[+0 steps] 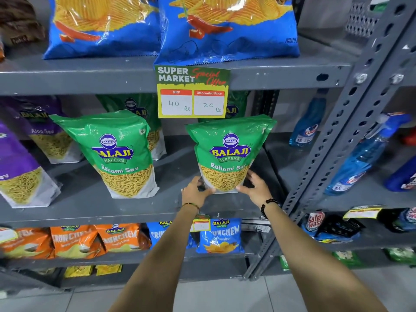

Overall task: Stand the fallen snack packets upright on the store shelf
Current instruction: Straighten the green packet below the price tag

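Green packet, "Balaji Wafers Ratlami Sev", upright at the right end of the grey metal shelf. Left hand pinches its lower corner. Right hand has fingers spread loose, thumb touching the base. Price tag above: "Super Market, MRP 40 Rs, Discounted Price 20 Rs". Pale tiled floor.

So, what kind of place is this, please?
Probably a supermarket: a "Super Market" price tag with MRP and discounted price hangs on grey metal shelves, which hold rows of snack packets, with cleaner bottles beside them.

view: head, single | faces: forward, slightly down onto middle shelf | range: near
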